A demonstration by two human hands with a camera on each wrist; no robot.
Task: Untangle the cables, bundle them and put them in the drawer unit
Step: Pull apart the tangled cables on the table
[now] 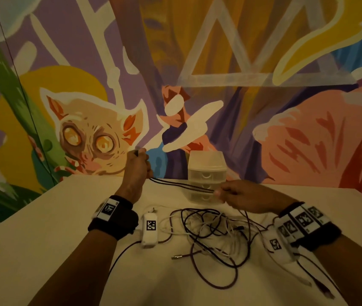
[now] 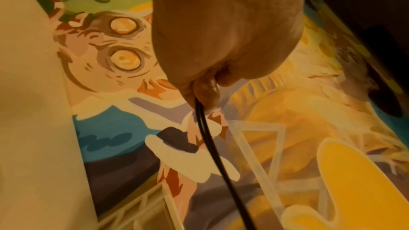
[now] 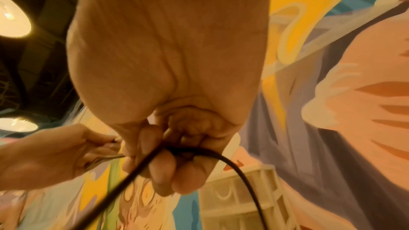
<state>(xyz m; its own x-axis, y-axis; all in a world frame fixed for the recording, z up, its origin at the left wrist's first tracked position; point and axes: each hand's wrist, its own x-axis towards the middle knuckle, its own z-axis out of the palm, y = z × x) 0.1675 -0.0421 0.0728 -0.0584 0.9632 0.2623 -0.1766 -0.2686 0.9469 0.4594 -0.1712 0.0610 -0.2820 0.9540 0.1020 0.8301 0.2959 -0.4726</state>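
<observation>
A black cable (image 1: 180, 186) is stretched in doubled strands between my two hands, above the table. My left hand (image 1: 137, 163) is raised near the wall and grips one end of the strands (image 2: 204, 125) in a fist. My right hand (image 1: 230, 193) pinches the other end in front of the drawer unit (image 1: 207, 171), with the cable (image 3: 190, 149) looped round its fingers. A tangle of dark and white cables (image 1: 215, 230) lies on the table (image 1: 43, 239) below both hands. The translucent drawer unit stands at the table's back edge, its drawers closed.
A white tagged box (image 1: 150, 228) lies on the table near my left wrist, with a dark lead running from it. A silver plug (image 1: 176, 257) sticks out of the tangle's front. A painted mural wall (image 1: 197, 62) rises straight behind the table.
</observation>
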